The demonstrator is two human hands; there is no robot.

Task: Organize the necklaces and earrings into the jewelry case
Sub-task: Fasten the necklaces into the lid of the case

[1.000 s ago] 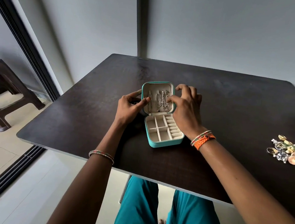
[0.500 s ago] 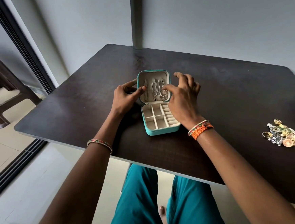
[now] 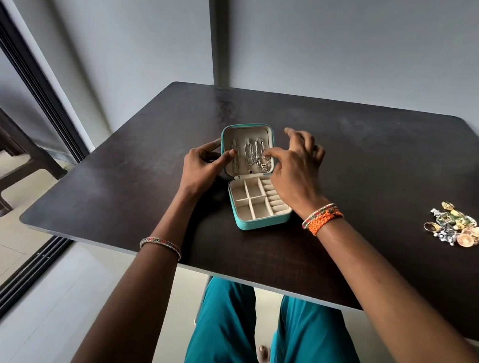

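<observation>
**Q:** Head view first, working outward from you: what could go wrong?

**Me:** Nearest me, the tray half of the jewelry case (image 3: 259, 208) sits open with bare compartments, and my right wrist hangs over its 3 o'clock edge. If I drop that arm, I judge I could nudge the case across the table (image 3: 377, 169). Just beyond, my left hand (image 3: 202, 167) grips the lid's 9 o'clock edge, thumb on the lining. My right hand (image 3: 293, 168) pinches at the necklaces (image 3: 251, 159), other fingers spread. Pulling too hard could unhook a chain or tangle two together.

**Q:** How do the chains look?

**Me:** Thin, silvery, hanging in loops inside the raised lid at the case's 12 o'clock. The rightmost strands crowd each other. Whether I've truly got one pinched, I can't tell.

**Q:** And farther off?

**Me:** At 3 o'clock, well apart, the earrings (image 3: 455, 227) lie heaped, still to be sorted.
</observation>
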